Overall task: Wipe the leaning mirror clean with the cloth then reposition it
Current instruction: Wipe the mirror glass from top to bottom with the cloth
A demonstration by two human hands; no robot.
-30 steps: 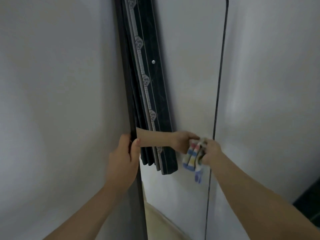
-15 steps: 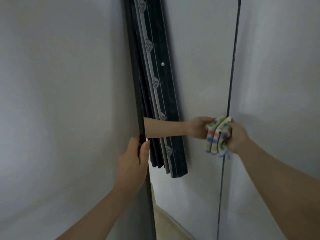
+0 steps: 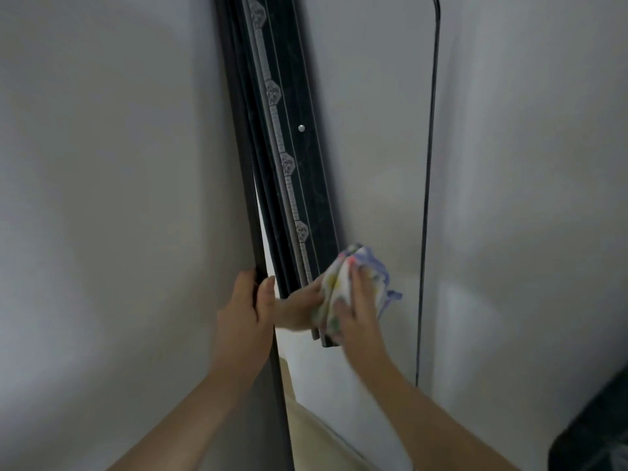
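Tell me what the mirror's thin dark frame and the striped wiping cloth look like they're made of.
Thin dark mirror frame: probably painted metal, since it is a very slim black rim with a smoothly bent rounded corner; plastic is possible. Multicoloured striped cloth: soft woven or terry fabric, bunching into loose folds under the right hand.

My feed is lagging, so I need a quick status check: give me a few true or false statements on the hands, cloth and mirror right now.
1. The left hand grips the mirror's left edge. True.
2. The right hand presses the cloth on the glass. True.
3. The cloth is plain black. False: it is pale with coloured markings.
4. The mirror lies flat on the floor. False: it stands upright against the wall.
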